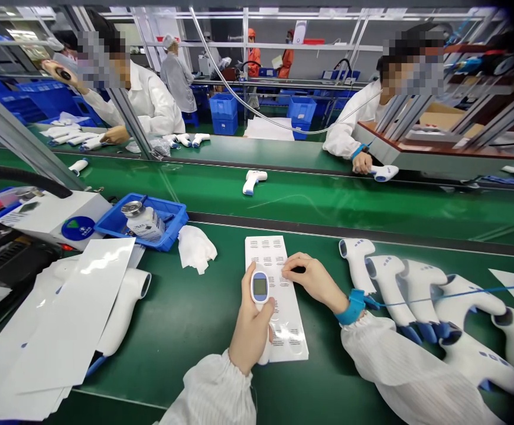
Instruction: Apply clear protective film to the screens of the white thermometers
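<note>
I have the left hand (251,321) closed around a white plastic handheld device (260,287) with a grey screen, above the left edge of a glossy white rectangular sheet (287,316). The sheet lies on the green surface (181,319), long axis running near to far. The right hand (314,278) meets its right edge, fingertips narrowly set; whether they pinch anything, I cannot tell.

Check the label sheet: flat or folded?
Flat: the label sheet lies spread on the green workbench, its printed rows facing up.
</note>
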Tool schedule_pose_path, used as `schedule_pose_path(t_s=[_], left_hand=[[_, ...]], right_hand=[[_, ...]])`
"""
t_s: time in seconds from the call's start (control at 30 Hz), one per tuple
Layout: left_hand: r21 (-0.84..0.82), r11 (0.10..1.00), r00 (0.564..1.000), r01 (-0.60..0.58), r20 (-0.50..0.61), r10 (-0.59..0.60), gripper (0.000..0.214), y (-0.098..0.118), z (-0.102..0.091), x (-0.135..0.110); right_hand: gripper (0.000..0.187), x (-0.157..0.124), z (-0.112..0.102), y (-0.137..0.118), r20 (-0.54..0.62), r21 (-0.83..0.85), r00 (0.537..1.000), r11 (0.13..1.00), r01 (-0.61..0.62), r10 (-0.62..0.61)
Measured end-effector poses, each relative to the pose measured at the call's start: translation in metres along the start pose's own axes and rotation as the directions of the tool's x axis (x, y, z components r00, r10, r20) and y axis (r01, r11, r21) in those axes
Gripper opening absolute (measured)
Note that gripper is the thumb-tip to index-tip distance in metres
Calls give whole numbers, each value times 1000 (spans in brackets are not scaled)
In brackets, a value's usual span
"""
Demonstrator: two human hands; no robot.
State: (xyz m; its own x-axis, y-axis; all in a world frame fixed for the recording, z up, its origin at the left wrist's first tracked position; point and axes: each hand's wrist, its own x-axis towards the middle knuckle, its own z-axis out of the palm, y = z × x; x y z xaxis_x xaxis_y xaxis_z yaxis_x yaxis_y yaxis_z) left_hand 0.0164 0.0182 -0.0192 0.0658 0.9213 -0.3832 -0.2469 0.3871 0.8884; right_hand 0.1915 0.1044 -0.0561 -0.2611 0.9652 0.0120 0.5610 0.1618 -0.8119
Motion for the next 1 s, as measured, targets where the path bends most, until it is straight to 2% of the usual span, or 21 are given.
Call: schedule_pose_path(t_s=[0.23,0.4,0.43,0.5,0.57,0.63,0.67,0.73,0.83,0.93,1.0], left_hand=[[47,999,1000,7,-9,-7,76,-1,0,1],[35,999,1000,-15,15,14,71,-1,-1,1],[34,999,999,-22,27,21,71,-1,-2,2],[35,999,998,-33,58,31,70,-1,-3,2],[27,997,995,-73,69,71,68,-2,-4,2],[16,990,989,-139,59,138,67,-3,-4,2],[15,988,986,-154,58,153,67,-3,-3,2],[27,992,990,-124,69,122,69,-3,-2,2],[74,992,993,-106,68,101,69,-5,-2,2],[102,973,978,-206,61,201,64,-7,-3,4],[100,970,974,-223,70,217,63,-8,-3,5]], right_hand=[[12,1,2,-19,0,-166,998,984,59,-60],[16,-26,3,-31,63,-305,959,910,281,-275],[16,-36,1,-34,94,-273,952,912,307,-293],[17,-55,-4,-45,210,-70,946,961,269,-249],[17,-67,-9,-58,369,198,916,976,88,-158],[16,-69,-11,-72,429,350,899,934,-74,-89],[15,-65,-10,-77,388,370,919,925,-89,-66],[13,-53,-6,-85,216,329,975,944,-21,-54],[11,-31,4,-87,-1,238,997,968,75,-77],[10,-18,11,-87,-56,248,996,966,77,-65],[10,-14,14,-87,-58,262,997,963,67,-54]])
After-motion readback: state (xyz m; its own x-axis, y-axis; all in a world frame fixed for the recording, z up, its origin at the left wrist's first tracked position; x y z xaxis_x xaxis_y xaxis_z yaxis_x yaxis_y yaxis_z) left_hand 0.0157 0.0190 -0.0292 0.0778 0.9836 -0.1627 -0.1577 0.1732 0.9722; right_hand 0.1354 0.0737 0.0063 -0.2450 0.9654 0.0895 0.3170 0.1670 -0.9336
